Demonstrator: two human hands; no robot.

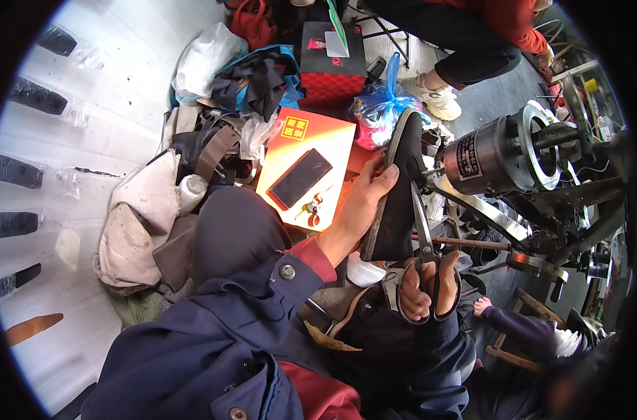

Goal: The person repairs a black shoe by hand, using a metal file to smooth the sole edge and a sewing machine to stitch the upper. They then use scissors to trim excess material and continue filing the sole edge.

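Note:
My left hand (359, 208) grips a black shoe (395, 222) by its pale-edged sole, with the thumb lying along the side. The shoe stands on end, one end up and its sole turned left. In my right hand (427, 294) is a pair of scissors (424, 238), fingers through the handle loops. The blades point upward along the shoe's right side; I cannot tell if they touch it. Just right of the shoe is the metal cylinder head of a shoe-stitching machine (465, 164), close to the fabric.
An orange box (339, 143) left of the shoe carries a dark phone (301, 178) and keys (311, 207). Fabric scraps (140, 238) and bags pile at left. Another person in dark trousers (465, 59) sits ahead. At lower right, a dark sleeve (521, 329) lies near a wooden stool (518, 360).

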